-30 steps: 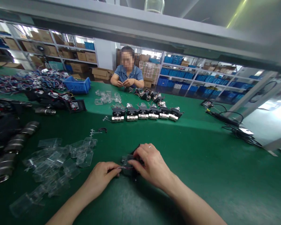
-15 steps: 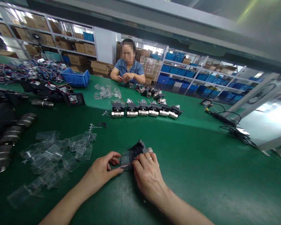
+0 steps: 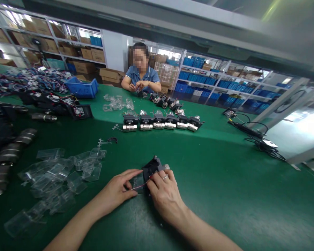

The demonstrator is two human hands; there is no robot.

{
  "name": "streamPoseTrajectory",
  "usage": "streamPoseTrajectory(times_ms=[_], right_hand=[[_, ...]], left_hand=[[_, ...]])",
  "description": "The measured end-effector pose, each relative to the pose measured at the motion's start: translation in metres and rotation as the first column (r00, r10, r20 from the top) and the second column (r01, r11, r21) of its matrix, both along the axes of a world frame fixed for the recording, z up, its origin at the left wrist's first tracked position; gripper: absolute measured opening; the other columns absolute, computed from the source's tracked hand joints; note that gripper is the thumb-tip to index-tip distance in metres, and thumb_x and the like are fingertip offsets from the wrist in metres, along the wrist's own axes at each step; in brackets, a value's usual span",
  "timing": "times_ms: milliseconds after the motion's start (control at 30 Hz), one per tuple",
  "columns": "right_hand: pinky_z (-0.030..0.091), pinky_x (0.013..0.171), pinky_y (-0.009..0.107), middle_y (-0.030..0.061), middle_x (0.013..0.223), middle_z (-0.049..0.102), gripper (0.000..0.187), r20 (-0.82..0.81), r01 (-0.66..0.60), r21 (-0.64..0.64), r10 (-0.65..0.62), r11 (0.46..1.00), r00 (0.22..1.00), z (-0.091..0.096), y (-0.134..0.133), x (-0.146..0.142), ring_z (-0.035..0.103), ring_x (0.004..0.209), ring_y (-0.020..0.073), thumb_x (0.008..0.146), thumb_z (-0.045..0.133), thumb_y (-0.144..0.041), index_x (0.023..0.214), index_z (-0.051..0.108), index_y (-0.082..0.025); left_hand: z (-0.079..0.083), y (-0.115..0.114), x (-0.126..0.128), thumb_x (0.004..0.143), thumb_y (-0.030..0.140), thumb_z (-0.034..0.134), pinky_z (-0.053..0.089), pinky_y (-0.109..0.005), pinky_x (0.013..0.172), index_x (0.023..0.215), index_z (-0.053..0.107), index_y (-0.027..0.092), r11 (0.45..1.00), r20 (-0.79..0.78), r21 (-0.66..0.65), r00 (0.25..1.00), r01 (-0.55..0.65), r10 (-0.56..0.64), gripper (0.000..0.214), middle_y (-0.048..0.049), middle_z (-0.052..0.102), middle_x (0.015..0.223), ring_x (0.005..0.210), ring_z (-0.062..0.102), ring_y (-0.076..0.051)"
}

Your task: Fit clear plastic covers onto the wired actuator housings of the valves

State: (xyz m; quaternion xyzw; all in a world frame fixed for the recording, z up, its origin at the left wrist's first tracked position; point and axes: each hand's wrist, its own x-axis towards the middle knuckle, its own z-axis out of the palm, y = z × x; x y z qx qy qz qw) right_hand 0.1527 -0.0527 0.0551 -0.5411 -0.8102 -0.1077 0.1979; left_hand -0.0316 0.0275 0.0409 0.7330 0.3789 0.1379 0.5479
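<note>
My right hand (image 3: 165,192), a ring on one finger, is closed over a black actuator housing (image 3: 149,168) lying on the green table. A silver metal end (image 3: 167,166) of its valve shows past the knuckles. To its left, my left hand (image 3: 115,190) grips a clear plastic cover (image 3: 139,181) by its edge, thumb below and fingers above. The cover sits against the housing's open left side. A thin red and white wire (image 3: 138,187) runs across it toward my right fingertips, which hide part of the housing.
Loose clear covers (image 3: 52,170) lie to the left, beside large metal valves (image 3: 12,153). Several finished-looking valve units (image 3: 159,122) stand in a row ahead. A co-worker (image 3: 141,75) sits opposite. A blue bin (image 3: 82,88) and wire bundles are at back left; black cables (image 3: 267,146) lie right.
My left fingers have reached further right along the cover's top, up to the housing. The right hand stays on the housing. The whole view has shifted slightly.
</note>
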Motion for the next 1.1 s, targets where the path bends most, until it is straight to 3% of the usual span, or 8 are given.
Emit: streamPoseTrajectory(times_ms=[133, 300, 400, 533, 667, 833, 967, 1100], right_hand=[[0.032, 0.085, 0.038, 0.0034, 0.079, 0.060, 0.014, -0.169, -0.040, -0.082, 0.026, 0.996, 0.985, 0.008, -0.001, 0.005, 0.048, 0.080, 0.0181, 0.089, 0.046, -0.017, 0.081, 0.058, -0.019], [0.032, 0.088, 0.036, 0.0024, 0.076, 0.062, 0.011, -0.307, -0.095, -0.145, 0.046, 0.985, 0.951, 0.020, 0.000, 0.011, 0.050, 0.078, 0.0163, 0.089, 0.049, -0.018, 0.081, 0.056, -0.019], [0.032, 0.086, 0.035, 0.0014, 0.076, 0.063, 0.009, -0.339, -0.114, -0.137, 0.061, 0.984, 0.939, 0.022, 0.000, 0.013, 0.051, 0.077, 0.0155, 0.088, 0.051, -0.017, 0.084, 0.058, -0.020], [0.033, 0.087, 0.037, 0.0009, 0.074, 0.062, 0.008, -0.348, -0.093, -0.117, 0.047, 0.989, 0.936, 0.021, 0.000, 0.011, 0.051, 0.076, 0.0154, 0.086, 0.054, -0.016, 0.081, 0.059, -0.020], [0.034, 0.088, 0.040, 0.0042, 0.084, 0.062, 0.008, -0.303, -0.046, -0.075, 0.021, 0.996, 0.953, 0.021, 0.002, 0.007, 0.051, 0.086, 0.0185, 0.085, 0.053, -0.016, 0.081, 0.059, -0.019], [0.026, 0.102, 0.047, 0.0061, 0.102, 0.059, 0.009, -0.315, -0.102, -0.110, 0.062, 0.989, 0.947, 0.024, 0.007, 0.003, 0.047, 0.106, 0.0209, 0.083, 0.054, -0.012, 0.084, 0.060, -0.019], [0.027, 0.102, 0.046, 0.0057, 0.106, 0.059, 0.010, -0.362, -0.158, -0.170, 0.088, 0.973, 0.928, 0.025, 0.010, 0.003, 0.045, 0.112, 0.0216, 0.081, 0.056, -0.010, 0.081, 0.059, -0.019], [0.026, 0.102, 0.048, 0.0045, 0.105, 0.059, 0.008, -0.380, -0.172, -0.222, 0.077, 0.960, 0.922, 0.025, 0.012, 0.004, 0.047, 0.110, 0.0214, 0.080, 0.059, -0.011, 0.081, 0.060, -0.019]], left_hand=[[0.001, -0.004, 0.000, 0.067, 0.025, 0.063, 0.048, -0.024, 0.060, 0.125, 0.053, 0.024, 0.994, 0.052, -0.084, 0.996, -0.071, 0.076, 0.059, -0.0072, 0.045, 0.128, 0.060, 0.053, -0.006], [-0.003, -0.006, -0.003, 0.069, 0.027, 0.064, 0.048, -0.024, 0.058, 0.127, 0.050, 0.027, 0.992, 0.072, -0.107, 0.995, -0.068, 0.076, 0.060, -0.0050, 0.042, 0.121, 0.058, 0.054, -0.004], [-0.005, -0.007, -0.002, 0.066, 0.025, 0.066, 0.048, -0.024, 0.057, 0.119, 0.054, 0.025, 0.993, 0.064, -0.099, 0.996, -0.063, 0.069, 0.054, -0.0042, 0.041, 0.118, 0.058, 0.054, -0.004], [-0.007, -0.011, 0.001, 0.064, 0.023, 0.067, 0.044, -0.021, 0.051, 0.104, 0.054, 0.022, 0.982, 0.122, -0.105, 0.978, -0.154, 0.166, 0.042, -0.0015, 0.044, 0.112, 0.056, 0.054, -0.004], [-0.010, -0.015, 0.004, 0.064, 0.020, 0.067, 0.043, -0.019, 0.051, 0.106, 0.048, 0.023, 0.960, 0.214, -0.204, 0.948, -0.192, 0.235, 0.046, 0.0004, 0.047, 0.104, 0.060, 0.054, -0.005], [-0.010, -0.017, 0.003, 0.065, 0.018, 0.067, 0.049, -0.020, 0.056, 0.109, 0.048, 0.024, 0.952, 0.268, -0.240, 0.930, -0.190, 0.253, 0.049, -0.0024, 0.044, 0.118, 0.070, 0.057, -0.008], [-0.006, -0.017, 0.001, 0.066, 0.016, 0.066, 0.053, -0.022, 0.059, 0.108, 0.051, 0.024, 0.960, 0.289, -0.217, 0.928, -0.175, 0.235, 0.046, -0.0029, 0.043, 0.122, 0.073, 0.058, -0.008], [-0.004, -0.017, 0.000, 0.068, 0.016, 0.064, 0.057, -0.024, 0.064, 0.108, 0.056, 0.026, 0.982, 0.261, -0.087, 0.948, -0.167, 0.184, 0.042, -0.0019, 0.041, 0.126, 0.077, 0.060, -0.009]])
